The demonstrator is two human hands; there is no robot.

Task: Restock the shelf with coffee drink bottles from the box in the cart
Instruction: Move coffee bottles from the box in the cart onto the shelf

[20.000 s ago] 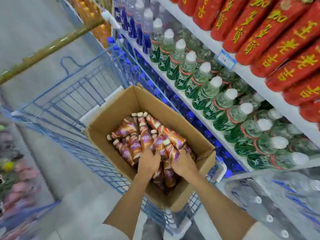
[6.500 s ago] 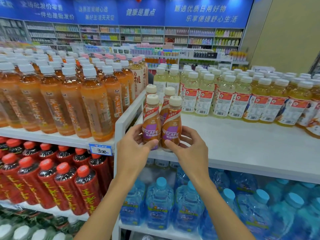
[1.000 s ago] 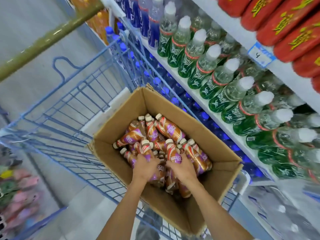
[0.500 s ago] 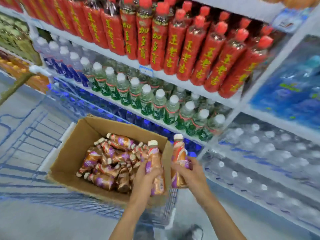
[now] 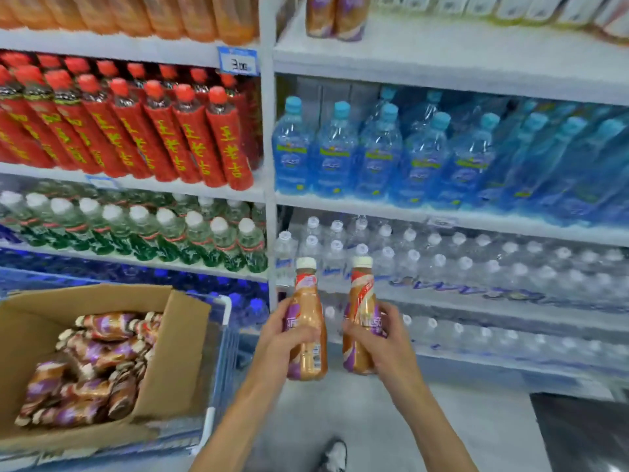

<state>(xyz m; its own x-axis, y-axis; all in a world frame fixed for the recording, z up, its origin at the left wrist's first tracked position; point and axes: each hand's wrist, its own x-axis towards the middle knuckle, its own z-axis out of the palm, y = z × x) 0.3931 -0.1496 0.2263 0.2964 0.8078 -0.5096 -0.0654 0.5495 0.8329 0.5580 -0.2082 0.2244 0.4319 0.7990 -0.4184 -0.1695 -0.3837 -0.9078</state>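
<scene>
My left hand (image 5: 279, 338) grips one upright coffee drink bottle (image 5: 308, 311) with a white cap and a brown and purple label. My right hand (image 5: 383, 347) grips a second upright coffee bottle (image 5: 360, 301) beside it. Both are held in front of the lower water shelves, right of the cart. The open cardboard box (image 5: 170, 362) at the lower left holds several more coffee bottles (image 5: 88, 362) lying on their sides. On the white top shelf (image 5: 442, 52), two coffee bottles (image 5: 335, 15) stand near its left end.
The blue wire cart (image 5: 218, 386) carries the box. A white upright post (image 5: 269, 165) divides the shelving. Left bays hold red bottles (image 5: 163, 131) and green-labelled water (image 5: 190, 233); right bays hold blue water bottles (image 5: 391, 151) and shrink-wrapped clear water (image 5: 476, 260). My shoe (image 5: 335, 456) shows on grey floor.
Both hands have lifted a coffee bottle each out of the box and carried them right and upward. My view has swung from the cart up to the shelves.
</scene>
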